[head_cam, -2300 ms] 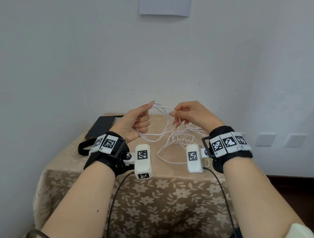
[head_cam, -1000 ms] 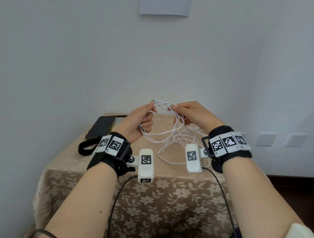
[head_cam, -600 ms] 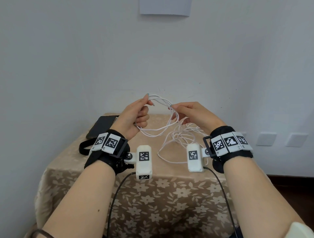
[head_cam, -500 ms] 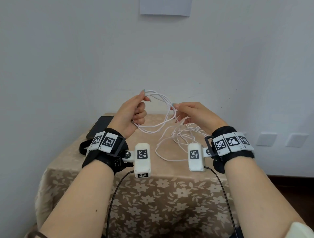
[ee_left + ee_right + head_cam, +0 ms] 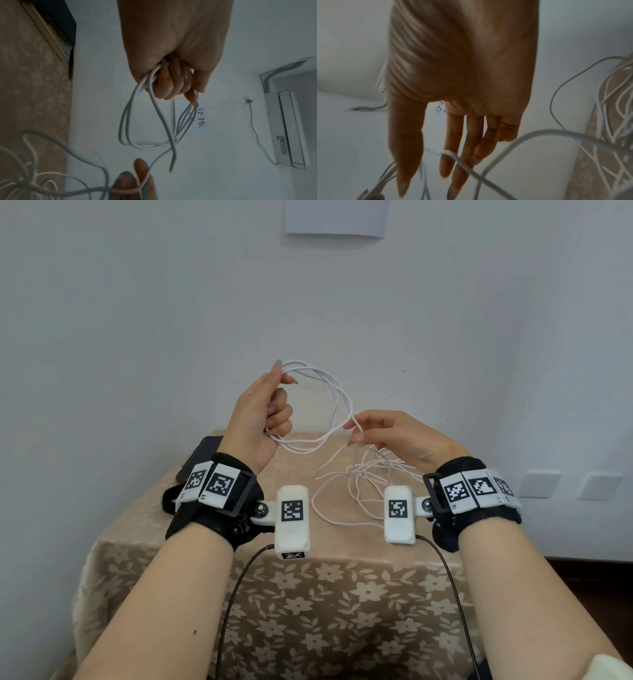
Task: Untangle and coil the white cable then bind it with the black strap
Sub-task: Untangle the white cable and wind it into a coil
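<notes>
My left hand (image 5: 262,414) clenches the coiled white cable (image 5: 337,405) above the tabletop (image 5: 301,587) so my right hand (image 5: 394,436), fingers pinching one strand, can feed slack.

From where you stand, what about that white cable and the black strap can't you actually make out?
- Black strap: head view, mostly hidden behind the left wrist band.
- White cable ends: no plug identifiable; the heap on the table is too tangled.
- Right hand: right wrist view blurred, so its grip on the cable is unclear there.
- Left hand: the fist hides how many loops it holds.
</notes>
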